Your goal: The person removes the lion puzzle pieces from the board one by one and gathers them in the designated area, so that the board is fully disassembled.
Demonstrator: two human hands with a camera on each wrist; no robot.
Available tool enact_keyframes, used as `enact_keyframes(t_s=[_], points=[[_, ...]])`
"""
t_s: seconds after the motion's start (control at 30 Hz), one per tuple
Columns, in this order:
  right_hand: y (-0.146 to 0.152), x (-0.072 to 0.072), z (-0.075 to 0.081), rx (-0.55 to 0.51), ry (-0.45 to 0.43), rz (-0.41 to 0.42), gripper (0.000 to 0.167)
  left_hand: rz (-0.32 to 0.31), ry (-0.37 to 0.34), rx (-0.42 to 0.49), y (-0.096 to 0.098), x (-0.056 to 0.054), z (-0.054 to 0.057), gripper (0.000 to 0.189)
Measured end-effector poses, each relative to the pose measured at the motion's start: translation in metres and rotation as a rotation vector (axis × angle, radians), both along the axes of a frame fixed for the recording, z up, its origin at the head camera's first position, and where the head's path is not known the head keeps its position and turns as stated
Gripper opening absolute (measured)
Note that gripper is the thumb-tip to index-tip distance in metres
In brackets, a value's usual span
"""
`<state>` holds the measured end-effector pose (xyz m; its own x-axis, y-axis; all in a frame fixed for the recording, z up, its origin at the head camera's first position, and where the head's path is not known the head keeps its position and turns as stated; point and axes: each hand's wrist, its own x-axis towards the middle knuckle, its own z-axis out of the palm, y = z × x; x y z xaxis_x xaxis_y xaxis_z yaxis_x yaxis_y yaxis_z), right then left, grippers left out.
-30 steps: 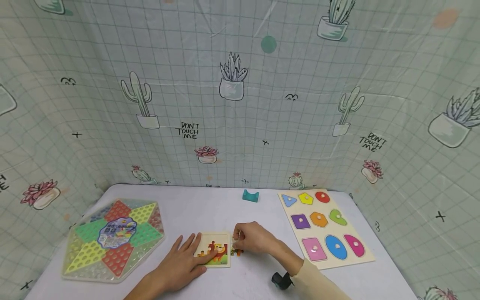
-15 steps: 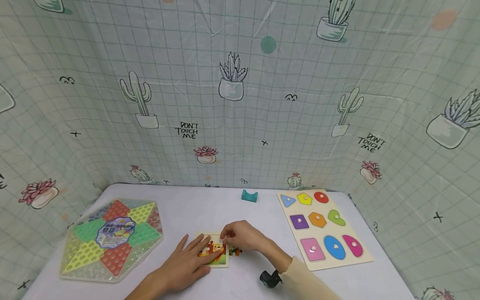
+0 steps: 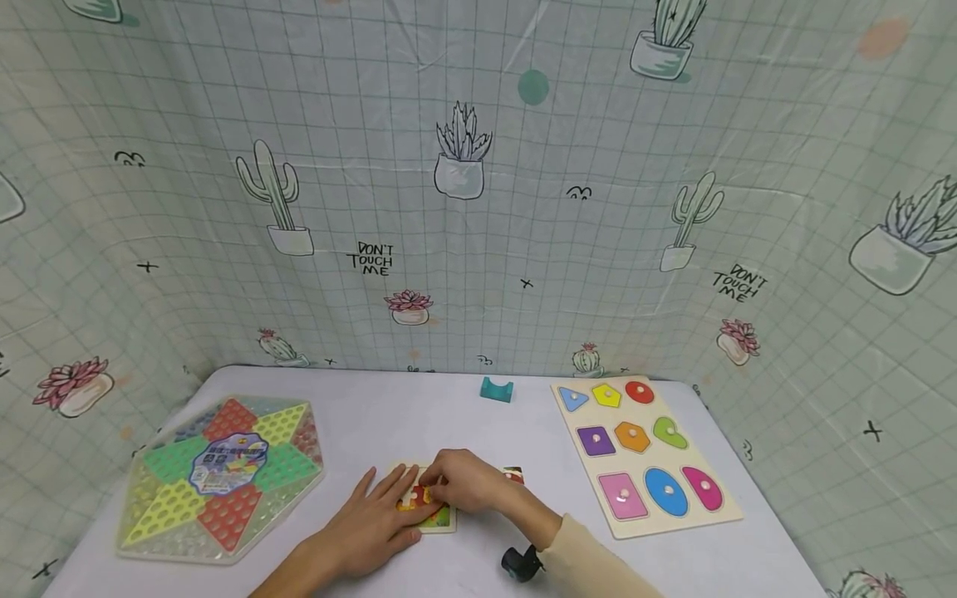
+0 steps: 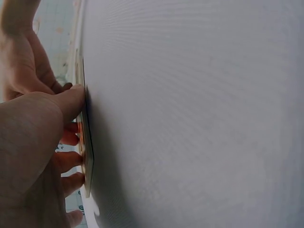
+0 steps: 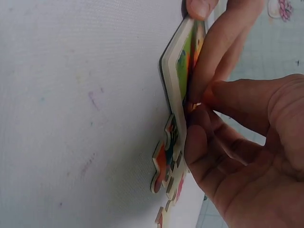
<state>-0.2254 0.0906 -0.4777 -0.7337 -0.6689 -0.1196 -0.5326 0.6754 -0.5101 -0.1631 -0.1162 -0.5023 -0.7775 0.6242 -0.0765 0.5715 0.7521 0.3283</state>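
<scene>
My left hand (image 3: 374,519) lies with spread fingers across a small square jigsaw puzzle in a pale wooden tray (image 5: 173,90). Its thumb is at the near edge of the tray in the left wrist view. My right hand (image 3: 467,482) is over the tray's right part, fingertips close beside the left index finger. Thumb and fingers pinch a small puzzle piece (image 5: 192,106) low at the picture, mostly hidden by the fingertips. Several loose jigsaw pieces (image 5: 164,156) lie beside the tray's right edge; one patterned piece (image 3: 512,473) shows beyond the right hand.
A hexagonal Chinese checkers box (image 3: 224,482) lies at the left. On the right is a wooden shape board (image 3: 650,490) with knobbed pieces. A teal curved block (image 3: 497,389) sits near the back edge. A black device (image 3: 521,565) is at the right wrist.
From the loose pieces at the right, my right hand has moved left over the tray, and its fingertips are now down at the picture. The left hand stays spread on the tray.
</scene>
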Motion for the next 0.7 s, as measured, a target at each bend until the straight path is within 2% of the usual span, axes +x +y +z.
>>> enact_keyframes(t_s=[0.33,0.7], points=[[-0.0045,0.0025,-0.0006,0.015,0.023,-0.02,0.028,0.003,-0.009,-0.002,-0.0006,0.0025,0.0043,0.044],[-0.0086,0.0018,-0.0018,0.02,0.035,-0.044,0.024,0.007,-0.049,0.002,-0.0018,0.0021,0.0038,0.045]])
